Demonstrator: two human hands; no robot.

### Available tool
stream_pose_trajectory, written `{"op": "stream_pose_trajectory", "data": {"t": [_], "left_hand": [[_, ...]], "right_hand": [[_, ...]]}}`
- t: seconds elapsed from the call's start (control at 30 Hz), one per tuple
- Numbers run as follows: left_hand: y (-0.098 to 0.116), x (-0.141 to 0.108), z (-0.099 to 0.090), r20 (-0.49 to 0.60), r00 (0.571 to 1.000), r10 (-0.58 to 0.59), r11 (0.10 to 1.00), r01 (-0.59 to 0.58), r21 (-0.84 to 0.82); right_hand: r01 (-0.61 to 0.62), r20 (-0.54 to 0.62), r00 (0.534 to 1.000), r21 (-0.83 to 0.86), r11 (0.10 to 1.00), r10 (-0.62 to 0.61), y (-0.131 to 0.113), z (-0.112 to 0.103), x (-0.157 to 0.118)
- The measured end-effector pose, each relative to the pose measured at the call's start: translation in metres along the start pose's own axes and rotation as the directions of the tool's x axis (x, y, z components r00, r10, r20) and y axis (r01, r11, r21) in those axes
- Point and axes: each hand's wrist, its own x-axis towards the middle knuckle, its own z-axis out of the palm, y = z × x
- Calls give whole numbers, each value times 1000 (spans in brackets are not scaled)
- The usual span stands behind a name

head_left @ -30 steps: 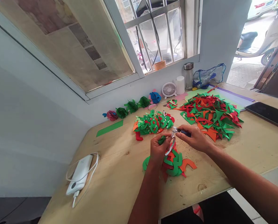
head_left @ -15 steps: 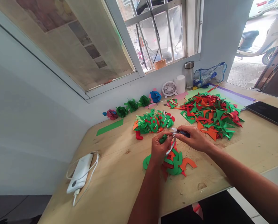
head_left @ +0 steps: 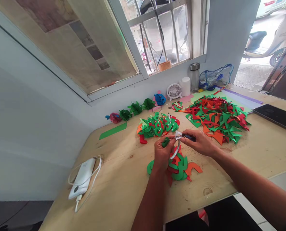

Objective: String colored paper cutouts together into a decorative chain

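My left hand (head_left: 162,152) is closed, gripping a dark green paper piece (head_left: 165,141) and, at the fingertips, a white tape strip (head_left: 174,154) that curls downward. Close beside it, my right hand (head_left: 202,141) is closed around dark-handled scissors (head_left: 190,137); their blades are mostly hidden at the white strip. Below both hands lies a loose pile of green, red and orange paper cut-outs (head_left: 181,171), curved like letters or numbers. Just beyond them sits a heap of green and red cut-outs bearing white bits (head_left: 155,126).
Paper scraps (head_left: 220,118) are heaped at right, with a black phone (head_left: 276,118) beyond. Along the wall stand paper flowers (head_left: 136,109), a small fan (head_left: 174,91), a glass bottle (head_left: 194,78) and a clear pouch (head_left: 216,77). A power bank (head_left: 82,178) lies left.
My left hand has shifted slightly left. More of the white strip shows between my fingertips, while my right hand stays nearly in place with the scissors.
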Motion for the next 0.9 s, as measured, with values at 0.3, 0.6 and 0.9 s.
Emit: {"op": "stream_pose_trajectory", "data": {"t": [0.3,0.6,0.9], "left_hand": [[2,-2,1,113,994,4,998,-11,61],[3,-3,2,140,990,-35,998,29,50],[-1,-2,0,146,989,2,999,-8,40]], "right_hand": [[-6,13,1000,10,1000,6,-4,-1,-1],[14,5,1000,16,1000,-14,-6,-1,-1],[9,4,1000,43,999,-9,-7,-2,-1]]}}
